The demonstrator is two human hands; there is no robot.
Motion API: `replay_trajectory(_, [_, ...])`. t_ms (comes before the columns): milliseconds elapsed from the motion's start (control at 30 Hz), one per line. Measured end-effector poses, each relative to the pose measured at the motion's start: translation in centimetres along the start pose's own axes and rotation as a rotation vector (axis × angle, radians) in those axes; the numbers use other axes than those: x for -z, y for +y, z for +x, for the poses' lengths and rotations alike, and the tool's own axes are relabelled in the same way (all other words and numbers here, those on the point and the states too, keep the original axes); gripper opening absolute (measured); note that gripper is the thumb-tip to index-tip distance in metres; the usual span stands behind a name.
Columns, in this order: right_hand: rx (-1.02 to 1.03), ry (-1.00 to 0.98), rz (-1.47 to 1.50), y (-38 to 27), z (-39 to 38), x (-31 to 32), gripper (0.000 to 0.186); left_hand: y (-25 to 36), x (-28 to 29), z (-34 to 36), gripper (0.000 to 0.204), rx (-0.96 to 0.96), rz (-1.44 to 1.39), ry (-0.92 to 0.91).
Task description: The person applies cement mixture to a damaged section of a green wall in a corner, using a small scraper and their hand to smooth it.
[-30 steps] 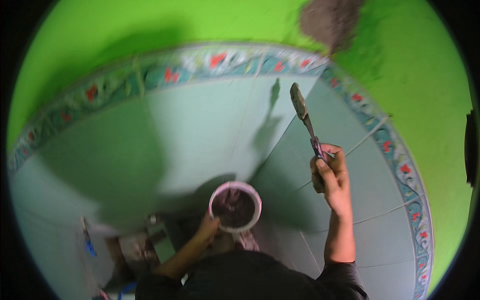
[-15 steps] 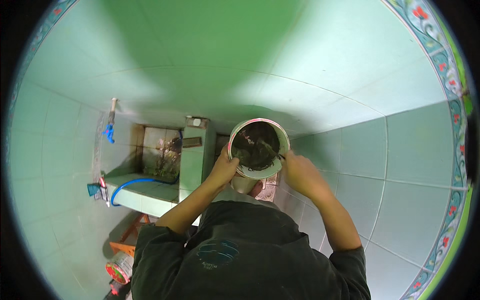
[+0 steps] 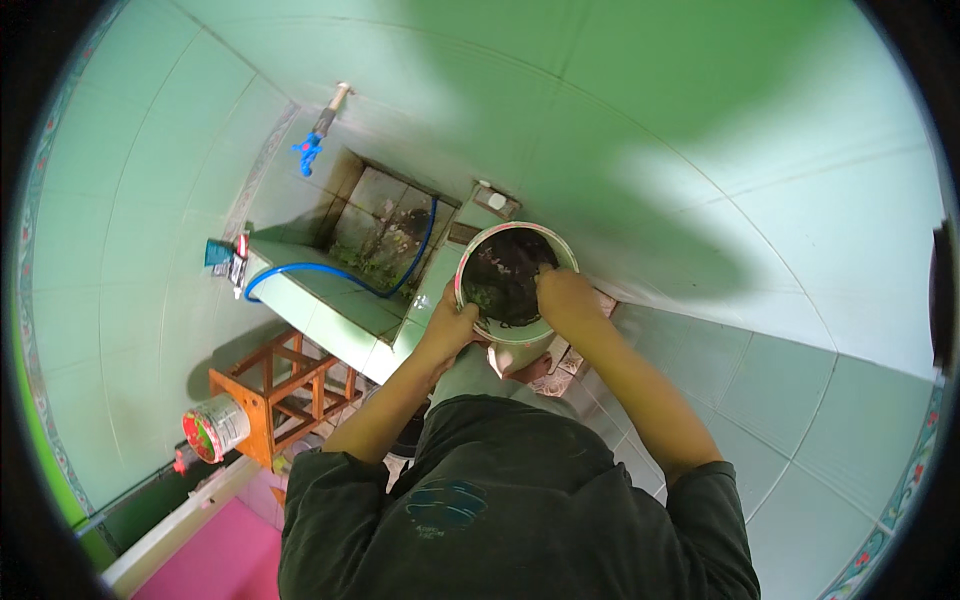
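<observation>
A pale round bucket (image 3: pixel 517 334) with a pinkish rim is held up in front of my body. Dark, wet-looking contents (image 3: pixel 503 268) with greenish and light bits lie inside it. My left hand (image 3: pixel 449 331) grips the bucket's left side, thumb at the rim. Over the right side of the rim reaches my right hand (image 3: pixel 566 298), its fingers curled and closed down inside the bucket. Whatever those fingers hold is hidden by the hand and the dark contents.
Left of the bucket is a tiled basin with a blue hose (image 3: pixel 292 266) over its ledge (image 3: pixel 330 330). A blue tap (image 3: pixel 308 152) sticks out of the wall above. An orange wooden stool (image 3: pixel 258 408) and a white-and-red tub (image 3: pixel 222 424) are at the lower left.
My view has turned, bringing more of the stool and a pink surface into sight. My right hand has moved from the outer rim into the bucket; the thin dark handle at its fingers is now hidden.
</observation>
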State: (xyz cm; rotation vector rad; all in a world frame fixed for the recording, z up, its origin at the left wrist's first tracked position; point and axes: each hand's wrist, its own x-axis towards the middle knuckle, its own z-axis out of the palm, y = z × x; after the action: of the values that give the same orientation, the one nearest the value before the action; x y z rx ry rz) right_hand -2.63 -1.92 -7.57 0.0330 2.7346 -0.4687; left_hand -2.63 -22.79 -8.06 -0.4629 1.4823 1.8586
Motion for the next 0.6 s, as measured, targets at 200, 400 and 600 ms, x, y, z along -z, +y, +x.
replay_trajectory(200, [0.147, 0.046, -0.12, -5.1, 2.7, -0.6, 0.021, -1.4, 2.8, 0.3, 0.063, -0.043, -0.02, 0.048])
replay_trajectory(400, [0.415, -0.089, -0.158, -5.3, 4.1, -0.5, 0.018, -0.5, 4.4, -0.3, 0.065, -0.047, -0.025, 0.093])
replay_trajectory(600, [0.351, -0.009, -0.219, -6.7, 5.3, -0.1, 0.016, -2.1, 5.4, -0.4, 0.065, -0.096, -0.071, 0.126])
